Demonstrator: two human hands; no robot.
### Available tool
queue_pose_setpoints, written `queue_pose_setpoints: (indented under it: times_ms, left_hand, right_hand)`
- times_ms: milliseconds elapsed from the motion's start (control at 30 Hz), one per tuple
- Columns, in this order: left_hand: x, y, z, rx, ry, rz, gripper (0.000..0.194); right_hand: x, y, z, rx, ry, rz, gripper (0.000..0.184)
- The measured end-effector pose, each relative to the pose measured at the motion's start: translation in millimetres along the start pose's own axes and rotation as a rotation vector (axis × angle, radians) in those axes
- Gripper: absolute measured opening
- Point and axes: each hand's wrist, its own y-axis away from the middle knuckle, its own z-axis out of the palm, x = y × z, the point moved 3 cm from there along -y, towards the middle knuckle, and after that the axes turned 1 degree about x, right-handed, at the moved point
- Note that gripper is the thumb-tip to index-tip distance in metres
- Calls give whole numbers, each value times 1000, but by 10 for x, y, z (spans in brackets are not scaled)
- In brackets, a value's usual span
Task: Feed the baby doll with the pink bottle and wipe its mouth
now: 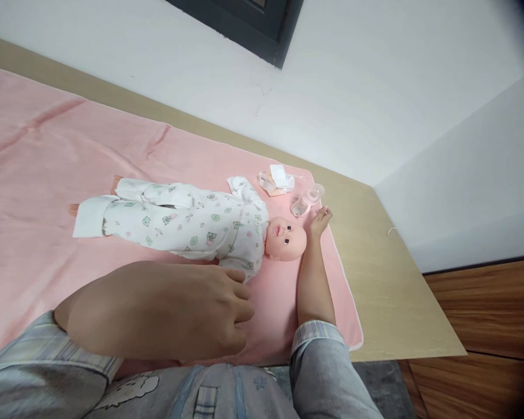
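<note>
A baby doll (209, 224) in a white printed outfit lies on its back on a pink blanket (35, 157), its bare head (293, 241) to the right. My left hand (205, 308) is in front of the doll, close to its near sleeve. Its fingers are bent downward and slightly apart; the palm is hidden. Past the doll's head, my right hand (321, 221) is beside a clear baby bottle (303, 203), which lies tilted on the blanket. Those fingers are loosely bent, with nothing visible between them; whether they touch the bottle, I cannot tell.
A clear plastic packet (268, 183) with a white square piece (279, 175) on it lies beyond the doll's shoulder. The blanket covers a pale wooden table (384, 291), which stands against a white wall (353, 87). Wooden panels (484, 308) are at the right.
</note>
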Motion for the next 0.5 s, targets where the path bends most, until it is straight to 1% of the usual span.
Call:
queue_pose_setpoints:
  times_ms: [67, 100, 267, 333, 433, 500]
  left_hand:
    - [20, -15, -7, -65, 32, 99, 28]
    - [17, -17, -12, -78, 36, 108, 28]
    - [-1, 11, -16, -48, 6, 66, 28]
    - [-5, 28, -6, -43, -41, 40, 28]
    - [-4, 44, 20, -53, -133, 17, 37]
    - [-9, 47, 33, -26, -179, -36, 40]
  right_hand:
    - [18, -7, 5, -1, -1, 2, 53]
    - [26, -9, 9, -2, -3, 3, 54]
    - [53, -19, 25, -12, -14, 11, 56]
    - [52, -20, 24, -15, -15, 15, 57]
    - [43, -17, 16, -17, -12, 14, 56]
    - [40, -13, 11, -17, -10, 14, 55]
